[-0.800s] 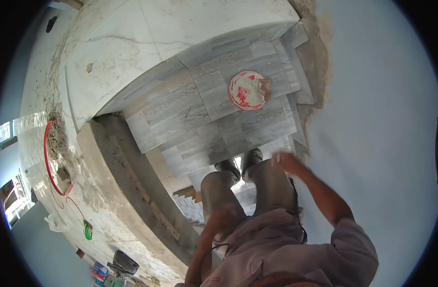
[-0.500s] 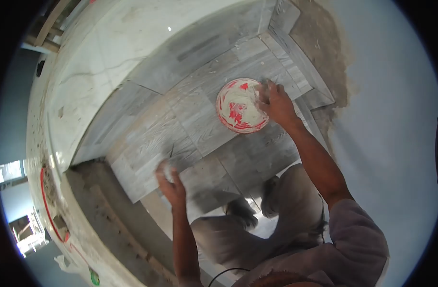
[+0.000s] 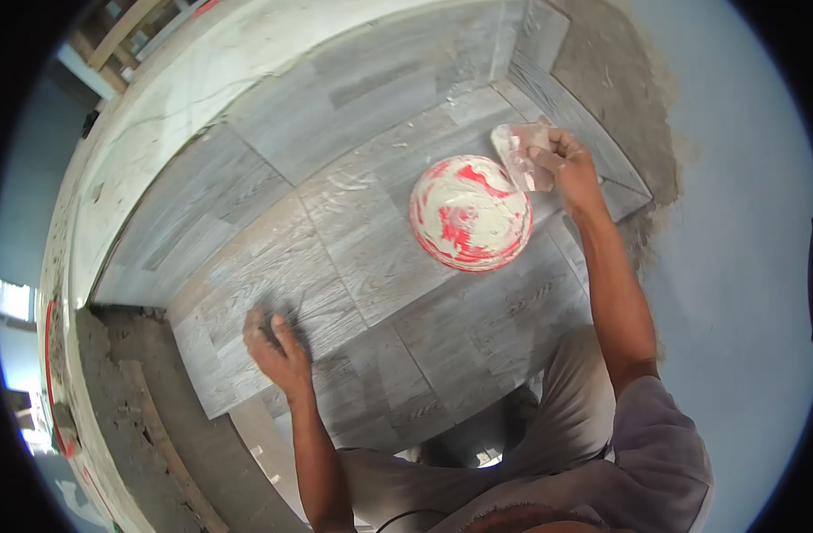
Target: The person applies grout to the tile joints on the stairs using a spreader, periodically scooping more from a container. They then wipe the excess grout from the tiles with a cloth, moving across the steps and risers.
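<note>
A round red dish (image 3: pixel 471 213) smeared with pale paste sits on the grey wood-look tiles (image 3: pixel 335 240). At its upper right edge, my right hand (image 3: pixel 568 167) pinches a flat, clear scraper (image 3: pixel 523 158) coated with some paste. My left hand (image 3: pixel 277 348) is at the lower left, over the tiled step, with its fingers apart and nothing in it. Whether its fingertips touch the tile is hard to tell.
Tiled riser (image 3: pixel 344 93) behind the step, with a pale ledge (image 3: pixel 180 115) above it. Bare cement trough (image 3: pixel 149 417) at the lower left. Blue-grey wall (image 3: pixel 735 266) on the right. My bent knees are below.
My right hand has moved up and right from over the dish, and the scraper now shows clearly. My left hand has shifted left and slightly down. The whole view has shifted a little.
</note>
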Demonstrator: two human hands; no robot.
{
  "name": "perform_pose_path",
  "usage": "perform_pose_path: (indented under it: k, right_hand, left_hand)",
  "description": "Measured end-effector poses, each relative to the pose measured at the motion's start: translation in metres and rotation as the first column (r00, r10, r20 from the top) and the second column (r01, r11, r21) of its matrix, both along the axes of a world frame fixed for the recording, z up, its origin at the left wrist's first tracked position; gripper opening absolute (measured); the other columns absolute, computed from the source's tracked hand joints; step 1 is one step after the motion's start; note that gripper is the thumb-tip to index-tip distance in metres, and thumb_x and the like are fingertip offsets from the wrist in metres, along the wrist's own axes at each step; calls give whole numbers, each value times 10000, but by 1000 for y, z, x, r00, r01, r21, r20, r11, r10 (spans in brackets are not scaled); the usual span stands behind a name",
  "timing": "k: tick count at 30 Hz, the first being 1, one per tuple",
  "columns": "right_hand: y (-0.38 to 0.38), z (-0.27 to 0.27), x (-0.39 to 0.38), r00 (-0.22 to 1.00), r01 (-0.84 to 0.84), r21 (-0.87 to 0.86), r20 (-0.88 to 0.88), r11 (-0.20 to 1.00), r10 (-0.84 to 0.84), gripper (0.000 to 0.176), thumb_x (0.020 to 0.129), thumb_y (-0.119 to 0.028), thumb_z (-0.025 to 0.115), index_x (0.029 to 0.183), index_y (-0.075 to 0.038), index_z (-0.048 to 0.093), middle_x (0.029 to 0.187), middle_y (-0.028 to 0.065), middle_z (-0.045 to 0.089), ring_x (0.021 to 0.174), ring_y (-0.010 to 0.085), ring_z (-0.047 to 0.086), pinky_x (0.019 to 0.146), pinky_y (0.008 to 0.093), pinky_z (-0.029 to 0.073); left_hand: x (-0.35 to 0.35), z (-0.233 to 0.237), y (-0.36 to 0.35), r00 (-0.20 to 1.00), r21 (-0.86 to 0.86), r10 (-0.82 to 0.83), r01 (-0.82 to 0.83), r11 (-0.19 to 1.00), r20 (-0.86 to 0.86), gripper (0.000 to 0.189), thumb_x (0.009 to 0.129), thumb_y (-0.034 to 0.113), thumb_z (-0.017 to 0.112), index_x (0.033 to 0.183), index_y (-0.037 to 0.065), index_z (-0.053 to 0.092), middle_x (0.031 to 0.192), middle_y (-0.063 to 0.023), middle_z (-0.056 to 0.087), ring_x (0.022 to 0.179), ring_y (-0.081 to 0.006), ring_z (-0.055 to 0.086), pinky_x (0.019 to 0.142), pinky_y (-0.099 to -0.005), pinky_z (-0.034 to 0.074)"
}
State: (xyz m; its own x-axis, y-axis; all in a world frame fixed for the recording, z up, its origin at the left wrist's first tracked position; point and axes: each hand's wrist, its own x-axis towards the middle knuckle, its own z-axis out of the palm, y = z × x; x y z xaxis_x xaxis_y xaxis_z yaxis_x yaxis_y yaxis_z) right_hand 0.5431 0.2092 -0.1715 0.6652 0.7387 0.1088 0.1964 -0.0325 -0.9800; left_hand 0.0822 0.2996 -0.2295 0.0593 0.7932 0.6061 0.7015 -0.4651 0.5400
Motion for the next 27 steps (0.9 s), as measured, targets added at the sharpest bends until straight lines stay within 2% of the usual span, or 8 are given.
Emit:
perform_pose_path:
  k: [1,2,6,9,12,15,21,27]
  right_hand:
    - [11,4,6,981,-6,83,-191,997,22,293,855,-20,651,1144,9,609,964,82,696,854,160,660,771,297,520]
    - [23,7,10,977,9,134,-214,991,20,239,838,-18,644,1073,4,607,963,89,697,839,163,666,737,299,521]
    - [71,-8,53,993,104,5,-62,995,-103,218,809,-41,668,1021,-9,626,906,83,700,762,144,653,672,291,513]
    - [90,-9,72,975,153,-44,-157,987,-158,116,808,-55,669,918,-25,650,817,72,686,652,133,621,606,288,494]
    - [92,-10,80,968,242,-116,-36,963,-248,27,806,-59,668,821,-40,657,748,57,662,575,121,583,509,296,454]
    - [93,-8,78,954,279,-93,-91,956,-287,31,812,-58,659,795,-35,649,747,54,650,584,127,595,495,289,487]
    - [109,-18,71,921,310,17,-252,951,-296,133,790,-22,684,883,73,685,843,140,683,678,222,685,490,309,591]
    - [153,-27,35,866,361,-3,-369,932,-337,145,839,1,625,955,88,640,924,175,672,721,245,690,541,335,608]
  left_hand:
    - [2,2,0,999,-15,1,-2,1000,-36,398,1004,281,532,1209,-57,578,1235,-229,584,1179,-393,532,1033,-467,374]
    - [3,1,0,998,-22,35,-36,999,-44,386,996,284,541,1200,-40,590,1233,-221,593,1181,-390,535,1025,-469,372]
    - [3,1,0,995,0,61,-61,998,-78,362,986,276,551,1184,-25,593,1228,-194,606,1171,-369,548,994,-454,389]
    - [3,0,1,994,-11,73,-74,997,-82,355,983,275,552,1176,-20,592,1224,-188,609,1163,-369,551,981,-457,395]
    - [4,0,3,993,-11,71,-72,997,-95,344,979,268,553,1167,-16,595,1220,-186,612,1154,-369,553,970,-459,401]
    - [4,-2,3,990,-4,88,-89,996,-114,347,981,274,551,1162,-19,594,1215,-183,616,1147,-370,556,963,-457,404]
    - [6,-1,2,990,-19,97,-99,995,-101,334,975,266,550,1136,-22,605,1181,-183,632,1107,-377,574,950,-463,410]
    - [7,1,2,990,-16,98,-100,995,-102,324,972,257,549,1142,-11,611,1163,-174,642,1095,-371,584,936,-457,415]
